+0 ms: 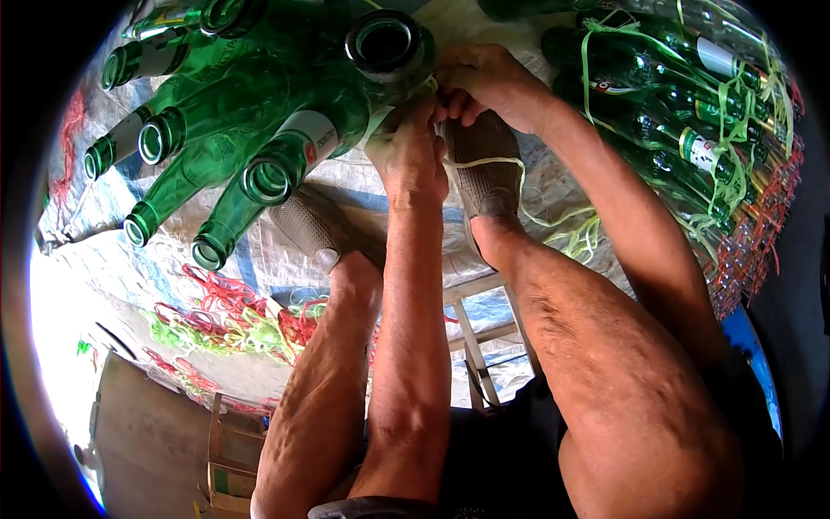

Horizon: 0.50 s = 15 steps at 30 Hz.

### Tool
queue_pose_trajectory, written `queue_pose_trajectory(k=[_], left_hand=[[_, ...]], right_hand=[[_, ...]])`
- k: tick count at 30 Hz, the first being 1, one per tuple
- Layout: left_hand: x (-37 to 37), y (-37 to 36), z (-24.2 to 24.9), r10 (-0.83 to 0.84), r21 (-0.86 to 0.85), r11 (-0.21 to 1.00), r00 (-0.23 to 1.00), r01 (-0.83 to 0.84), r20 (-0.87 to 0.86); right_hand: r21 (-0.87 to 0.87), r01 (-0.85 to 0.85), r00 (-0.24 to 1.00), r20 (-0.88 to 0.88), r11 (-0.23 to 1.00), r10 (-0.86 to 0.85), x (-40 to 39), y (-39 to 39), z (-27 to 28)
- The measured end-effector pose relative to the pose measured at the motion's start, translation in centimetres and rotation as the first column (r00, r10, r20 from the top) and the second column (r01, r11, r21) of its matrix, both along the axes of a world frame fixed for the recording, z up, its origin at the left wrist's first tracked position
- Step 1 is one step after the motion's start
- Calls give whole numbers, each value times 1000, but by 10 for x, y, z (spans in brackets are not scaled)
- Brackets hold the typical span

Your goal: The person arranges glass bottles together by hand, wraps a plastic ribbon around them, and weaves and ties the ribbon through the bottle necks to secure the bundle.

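Green glass bottles [207,130] stand in a cluster at the upper left, mouths toward me. One with a dark, wide mouth [383,43] is closest to my hands. My left hand [406,151] is beside that bottle, its fingers pinched on a pale green strap [376,125]. My right hand [484,82] meets it from the right, fingers curled; what they grip is hidden between the hands. A loose pale strand [484,161] runs from the hands across my right shoe [488,173] and down to the right.
More green bottles [640,112], tied with light green straps [735,108], lie at the upper right. Red and green strap scraps [233,316] lie on the sheeting at the left. A wooden frame [474,337] is between my legs. My left shoe [316,227] rests near the bottles.
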<state>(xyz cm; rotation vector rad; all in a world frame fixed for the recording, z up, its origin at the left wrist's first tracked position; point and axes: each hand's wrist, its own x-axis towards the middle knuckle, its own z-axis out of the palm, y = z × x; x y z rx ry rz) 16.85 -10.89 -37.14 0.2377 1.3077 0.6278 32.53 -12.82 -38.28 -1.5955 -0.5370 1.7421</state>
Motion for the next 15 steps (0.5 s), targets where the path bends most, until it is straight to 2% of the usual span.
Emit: queue_pose_trajectory(k=[6, 12, 15], left_hand=[[-10, 3, 3, -28, -76, 997, 999, 30, 22], [-15, 7, 12, -2, -76, 997, 999, 5, 40], [-19, 6, 13, 16, -77, 997, 998, -11, 58]], right_hand=[[-86, 84, 994, 80, 993, -77, -9, 10, 0], [-84, 152, 980, 140, 985, -139, -14, 20, -3], [-68, 109, 975, 204, 992, -93, -15, 25, -4]])
